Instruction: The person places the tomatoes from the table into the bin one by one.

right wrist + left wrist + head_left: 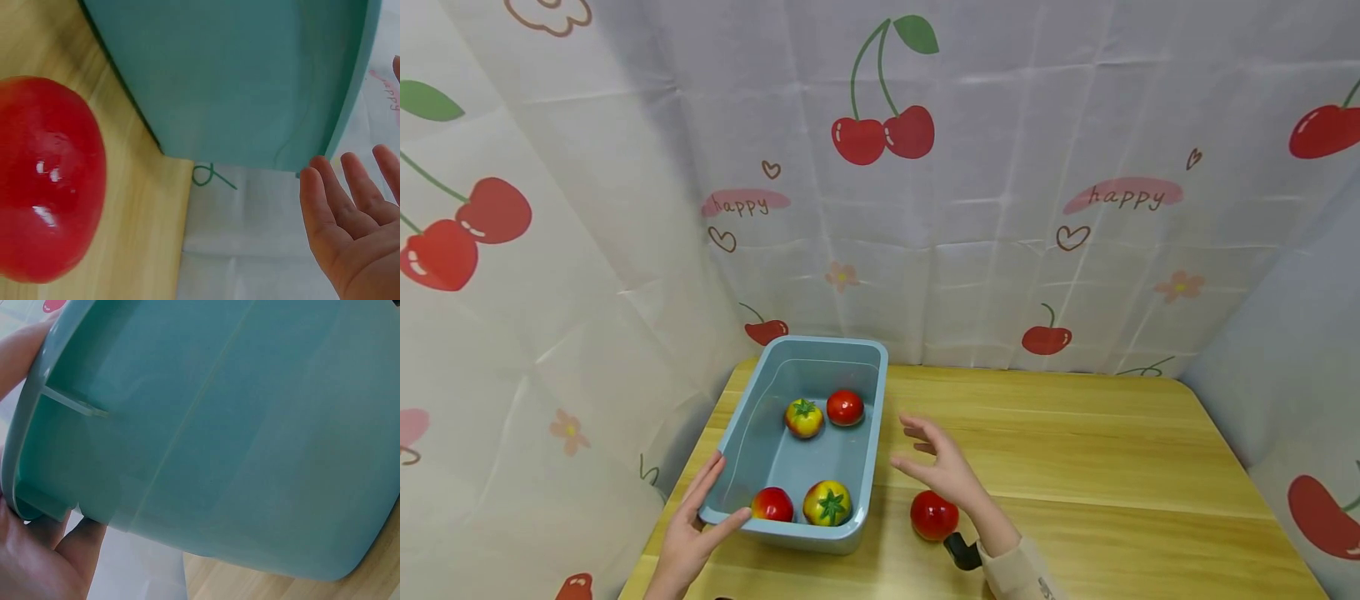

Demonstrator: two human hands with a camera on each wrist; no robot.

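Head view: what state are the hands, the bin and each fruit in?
Blue bin: lidless, on the table.
Left hand: holding the bin's near left corner.
Right hand: empty, right of the bin.
Two red fruits: lying inside the bin.
Two yellow fruits: also inside.
Loose red fruit: on the table, unheld.

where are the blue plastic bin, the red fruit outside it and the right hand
blue plastic bin [797, 463]: head view, bare inside floor
red fruit [933, 516]: head view, middle of its glossy skin
right hand [945, 470]: head view, middle of the hand
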